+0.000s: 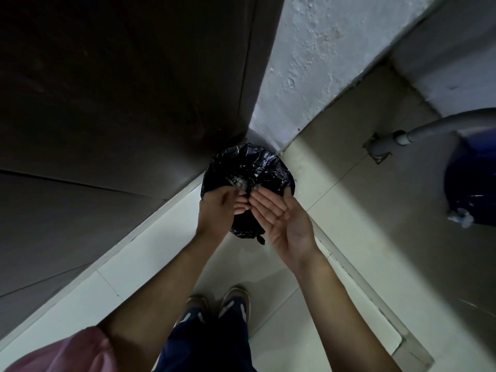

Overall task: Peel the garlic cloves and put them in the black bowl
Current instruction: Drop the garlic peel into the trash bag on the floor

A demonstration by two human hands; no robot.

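Two hands are held out together over a bin lined with a black bag [248, 167]. The bin is set on the floor in a corner, just past the fingertips and partly hidden under the hands.

The right hand [281, 218] is held flat with the palm up and the fingers straight. Nothing is gripped in it. The left hand [217, 210] is turned with its back to the camera, and its fingers are bent toward the right hand's fingers. The fingertips of the two hands are touching or very nearly touching; which one cannot be told.

Pale, thin bits [239, 182] can be seen just past the left fingertips, above the bag. They look like garlic skins, but they are blurred. Whether they are pinched by the left hand or loose cannot be told.

No garlic cloves and no black bowl can be seen.

Below the hands, two shoes [233, 302] are seen on the light floor tiles [150, 264]. A dark door [120, 103] is to the left of the hands. A grey pipe [429, 130] and a blue thing [469, 183] are far off to the right.
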